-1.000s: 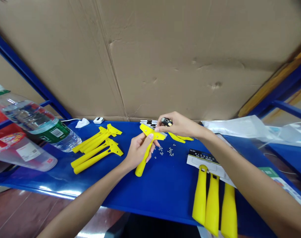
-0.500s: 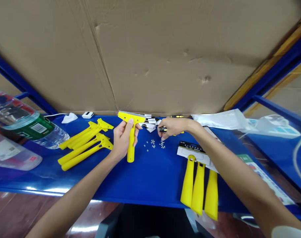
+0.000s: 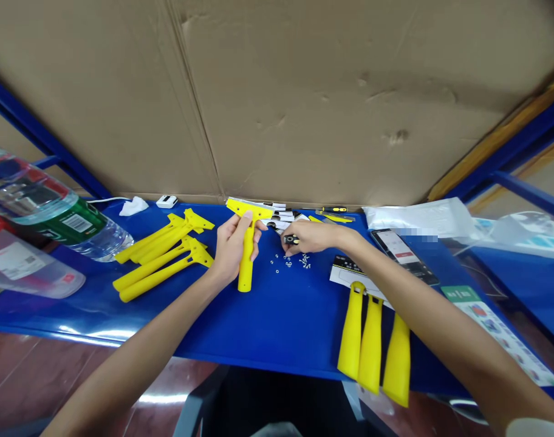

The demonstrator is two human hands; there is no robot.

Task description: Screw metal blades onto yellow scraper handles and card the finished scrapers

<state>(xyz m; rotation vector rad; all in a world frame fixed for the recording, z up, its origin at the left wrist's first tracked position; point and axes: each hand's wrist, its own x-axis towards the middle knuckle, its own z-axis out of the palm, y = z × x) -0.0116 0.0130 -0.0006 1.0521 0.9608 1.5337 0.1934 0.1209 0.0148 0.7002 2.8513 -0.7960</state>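
Note:
Upright in my left hand (image 3: 228,250) is a yellow scraper (image 3: 245,264), its wide head at the top and its handle pointing down. The fingers wrap the neck and the thumb presses on the head. My right hand (image 3: 312,234) is closed around a screwdriver (image 3: 292,240) with a black and yellow handle; its shaft is hidden. The fingertips of that hand reach down to small nuts (image 3: 288,263) scattered on the blue table (image 3: 259,334). A little pile of screws (image 3: 306,262) lies just to their right. Metal blade pieces (image 3: 281,215) lie behind the hands.
Several yellow scraper handles (image 3: 161,279) lie at left, beside a large water bottle (image 3: 71,212) and a plastic jug (image 3: 35,267). More yellow handles (image 3: 370,346) rest at right on printed cards (image 3: 343,274). A phone (image 3: 402,255) and another screwdriver (image 3: 334,209) lie farther back.
My right hand has moved left, from the screws to the nuts, still with the screwdriver in it. The left hand keeps hold of the scraper. The view has shifted slightly.

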